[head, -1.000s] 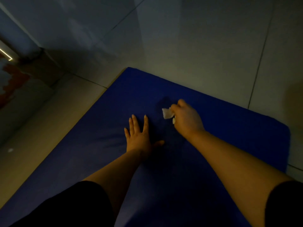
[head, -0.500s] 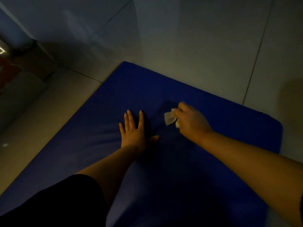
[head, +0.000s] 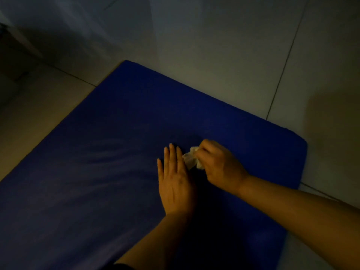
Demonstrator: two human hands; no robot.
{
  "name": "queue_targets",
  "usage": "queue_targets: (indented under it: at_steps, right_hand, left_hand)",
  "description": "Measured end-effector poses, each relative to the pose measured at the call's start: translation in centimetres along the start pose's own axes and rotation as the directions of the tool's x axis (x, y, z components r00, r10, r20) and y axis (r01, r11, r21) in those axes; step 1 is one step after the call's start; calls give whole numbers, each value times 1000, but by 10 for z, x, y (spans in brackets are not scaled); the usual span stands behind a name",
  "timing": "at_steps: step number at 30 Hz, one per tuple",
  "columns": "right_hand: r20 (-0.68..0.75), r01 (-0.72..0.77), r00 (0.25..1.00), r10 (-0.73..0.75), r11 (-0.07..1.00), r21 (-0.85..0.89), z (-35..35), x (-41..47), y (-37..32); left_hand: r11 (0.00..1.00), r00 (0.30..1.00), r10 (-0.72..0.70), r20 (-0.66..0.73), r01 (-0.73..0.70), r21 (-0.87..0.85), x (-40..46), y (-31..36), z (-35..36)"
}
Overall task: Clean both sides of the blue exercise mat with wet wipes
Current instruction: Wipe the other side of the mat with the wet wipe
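Head view, sole entry.

Item 1: blue exercise mat (head: pixel 120 152), lying flat on the tiled floor (head: pixel 224 55), one face up. Landmark for all below.

Item 2: left hand (head: pixel 175 182), palm down near the mat's middle, fingers straight and together, pressing the mat; it holds nothing.

Item 3: right hand (head: pixel 218 166), just beside the left on the side toward the mat's far right corner, its grip curled tight round a crumpled wet wipe (head: pixel 191 158). The wipe touches or nearly touches the left fingers; the dim light leaves it unclear whether it sits on the mat.

Judgement: wiping of the upper face in hand; underside presumably still to do. To do it well, open the wipe flatter, keep the left palm anchoring, and stroke in overlapping lanes out toward the mat's edges and corners.
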State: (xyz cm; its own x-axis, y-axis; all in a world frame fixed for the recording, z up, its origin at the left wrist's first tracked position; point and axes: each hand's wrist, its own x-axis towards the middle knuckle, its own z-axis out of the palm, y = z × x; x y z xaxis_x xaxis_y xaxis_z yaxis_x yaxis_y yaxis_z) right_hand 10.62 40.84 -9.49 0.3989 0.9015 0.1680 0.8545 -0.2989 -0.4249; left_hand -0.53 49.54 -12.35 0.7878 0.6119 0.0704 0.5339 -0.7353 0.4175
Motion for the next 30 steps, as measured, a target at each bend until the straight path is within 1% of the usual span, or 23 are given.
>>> queue_targets:
  at_steps: [1, 2, 3, 5, 6, 7, 8, 10, 13, 15, 16, 17, 19, 20, 21, 22, 23, 25, 27, 28, 29, 30]
  right_hand:
    - [65, 40, 997, -41, 999, 18, -1, -4, 2]
    - [111, 50, 993, -51, 999, 5, -6, -3, 8]
    - [114, 28, 993, -24, 999, -34, -10, 1, 18]
    - [5, -110, 994, 111, 990, -89, -20, 9, 41]
    - [-59, -188, 981, 183, 978, -89, -23, 11, 49]
    - [-101, -234, 969, 224, 968, -91, -23, 10, 51]
    - [-113, -239, 967, 228, 966, -99, -19, 6, 48]
    - [-82, -165, 984, 159, 983, -75, -9, -8, 32]
    - [-2, -11, 1000, 11, 1000, 26, -1, -32, 11]
    - [56, 29, 998, -31, 999, 29, -9, -33, 17]
    - [71, 37, 997, -36, 999, -10, -15, -29, 25]
    - [60, 13, 998, -9, 998, -66, -22, -23, 35]
    - [-15, -102, 995, 101, 985, -136, -33, -12, 55]
    - [-47, -149, 988, 145, 980, -129, -36, -11, 58]
    - [-70, -165, 985, 158, 980, -111, -35, -15, 57]
    - [-71, -146, 988, 140, 986, -84, -32, -22, 51]
    - [-48, -93, 995, 91, 994, -51, -27, -32, 42]
    - [40, 57, 998, -57, 998, 9, -19, -56, 25]
    - [130, 136, 982, -138, 990, 25, -21, -64, 25]
    - [126, 138, 983, -137, 990, -5, -24, -60, 33]
    - [80, 96, 993, -92, 994, -43, -28, -54, 43]
    - [7, 16, 1000, -15, 997, -79, -32, -46, 54]
  left_hand:
    - [999, 1000, 1, 5, -1, 33, -2, 0, 3]
    - [998, 1000, 2, 4, -3, 68, -2, 0, 4]
    - [996, 1000, 2, 1, -2, 95, -2, 0, 5]
    - [991, 1000, -6, 2, 5, 133, -1, 1, 7]
    - [989, 1000, -10, 7, 9, 146, -1, 2, 7]
    - [987, 1000, -13, 10, 11, 158, -1, 2, 8]
    - [986, 1000, -14, 12, 12, 168, -1, 3, 8]
    - [983, 1000, -13, 9, 11, 183, -1, 3, 7]
    - [978, 1000, -12, 8, 11, 207, -1, 3, 8]
    - [978, 1000, -10, 0, 9, 210, -1, 3, 8]
    - [978, 1000, -13, -5, 13, 207, -1, 4, 8]
    - [978, 1000, -16, -9, 17, 207, -1, 4, 8]
    - [977, 1000, -25, -11, 26, 212, 0, 4, 7]
    - [976, 1000, -24, -5, 24, 217, 0, 4, 7]
    - [975, 1000, -19, 1, 18, 222, 0, 4, 7]
    - [974, 1000, -11, 5, 10, 226, 0, 4, 7]
    - [974, 1000, -6, 3, 5, 228, 0, 4, 7]
    - [975, 1000, -8, -3, 8, 224, 0, 4, 7]
    - [974, 1000, -16, -1, 16, 226, 0, 5, 8]
    - [973, 1000, -17, 4, 16, 228, 0, 5, 8]
    - [973, 1000, -18, 9, 15, 229, 0, 5, 8]
    - [973, 1000, -19, 12, 16, 229, 0, 6, 7]
